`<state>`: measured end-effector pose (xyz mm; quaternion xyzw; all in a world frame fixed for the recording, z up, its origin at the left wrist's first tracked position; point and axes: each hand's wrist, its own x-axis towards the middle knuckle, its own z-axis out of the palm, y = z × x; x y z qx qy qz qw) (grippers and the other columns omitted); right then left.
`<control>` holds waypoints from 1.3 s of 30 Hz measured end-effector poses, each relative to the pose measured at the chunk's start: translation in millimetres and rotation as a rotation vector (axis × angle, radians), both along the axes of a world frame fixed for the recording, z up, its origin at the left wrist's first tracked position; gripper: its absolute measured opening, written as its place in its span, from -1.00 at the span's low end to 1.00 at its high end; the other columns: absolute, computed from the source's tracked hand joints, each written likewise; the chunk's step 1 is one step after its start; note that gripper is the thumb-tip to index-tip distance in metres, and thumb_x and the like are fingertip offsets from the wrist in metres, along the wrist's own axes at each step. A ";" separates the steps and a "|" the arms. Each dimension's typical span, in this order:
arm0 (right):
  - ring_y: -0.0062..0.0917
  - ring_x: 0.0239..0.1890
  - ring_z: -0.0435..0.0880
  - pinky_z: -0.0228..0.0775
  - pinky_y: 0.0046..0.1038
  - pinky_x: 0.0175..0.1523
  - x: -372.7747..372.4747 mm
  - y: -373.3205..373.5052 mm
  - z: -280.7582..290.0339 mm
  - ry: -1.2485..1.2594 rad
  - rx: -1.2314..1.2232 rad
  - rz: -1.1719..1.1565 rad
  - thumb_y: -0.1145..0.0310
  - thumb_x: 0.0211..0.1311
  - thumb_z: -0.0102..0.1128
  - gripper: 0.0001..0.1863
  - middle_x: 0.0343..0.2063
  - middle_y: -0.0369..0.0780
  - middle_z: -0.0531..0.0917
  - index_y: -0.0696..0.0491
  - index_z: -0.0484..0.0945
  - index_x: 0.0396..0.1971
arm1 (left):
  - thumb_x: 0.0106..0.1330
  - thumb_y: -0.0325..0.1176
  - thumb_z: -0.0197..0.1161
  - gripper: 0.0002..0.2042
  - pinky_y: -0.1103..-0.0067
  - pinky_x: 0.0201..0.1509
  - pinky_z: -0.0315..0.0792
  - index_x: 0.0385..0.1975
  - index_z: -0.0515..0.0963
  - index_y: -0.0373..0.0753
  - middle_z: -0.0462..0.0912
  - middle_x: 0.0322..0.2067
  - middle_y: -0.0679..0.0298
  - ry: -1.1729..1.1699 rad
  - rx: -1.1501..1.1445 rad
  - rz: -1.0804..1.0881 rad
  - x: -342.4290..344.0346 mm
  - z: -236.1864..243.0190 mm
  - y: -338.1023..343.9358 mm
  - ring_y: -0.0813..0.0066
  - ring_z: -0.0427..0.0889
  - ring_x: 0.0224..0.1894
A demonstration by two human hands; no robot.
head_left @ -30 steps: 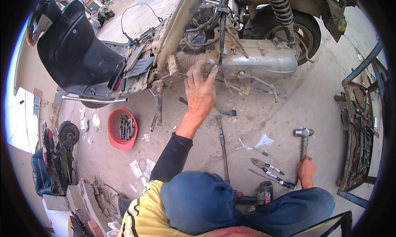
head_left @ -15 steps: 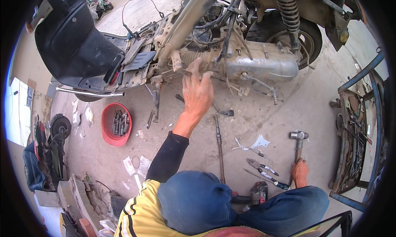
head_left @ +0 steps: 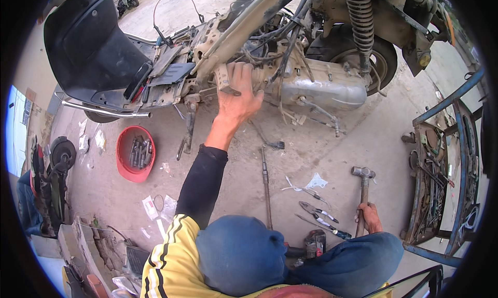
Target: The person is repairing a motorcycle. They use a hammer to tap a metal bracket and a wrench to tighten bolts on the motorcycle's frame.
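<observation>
My left hand (head_left: 238, 99) reaches up to the scooter's dusty engine side, its fingers bent over a ribbed hose (head_left: 257, 73) just right of a perforated metal bracket (head_left: 223, 80). The fingertips are partly hidden there, and the palm covers much of the hose. Low on the right, my right hand (head_left: 371, 218) is closed round the wooden handle of a hammer (head_left: 364, 186), whose steel head points up the picture. The scooter's silver engine cover (head_left: 324, 87) is to the right of my left hand, with a kickstand (head_left: 191, 122) below and left of it.
A red helmet-shaped bowl (head_left: 136, 153) holds several metal sockets. On the concrete lie a long-handled wrench (head_left: 265, 186), pliers (head_left: 316, 213), a screwdriver (head_left: 340, 234) and a white gasket (head_left: 317, 180). A power tool (head_left: 314, 243) is beside my knee; a metal tool rack (head_left: 433, 181) stands right.
My left hand's fingers, raised and apart before, have come down and curled over the ribbed hose. The right hand still holds the hammer. The whole view has shifted slightly.
</observation>
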<state>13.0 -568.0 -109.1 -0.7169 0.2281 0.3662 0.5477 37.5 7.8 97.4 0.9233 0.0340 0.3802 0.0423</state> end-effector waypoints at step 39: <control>-0.67 -0.65 0.44 0.33 -0.51 -0.54 47.7 228.5 283.1 -0.767 0.032 0.444 0.16 0.56 0.06 -0.47 -0.54 -0.33 0.48 0.17 0.33 0.34 | 0.02 -0.36 0.27 -0.75 0.20 0.03 0.41 -0.31 0.57 -0.31 0.63 -0.33 0.03 -0.125 -0.190 -0.186 14.9 -3.7 23.3 -0.03 0.54 -0.20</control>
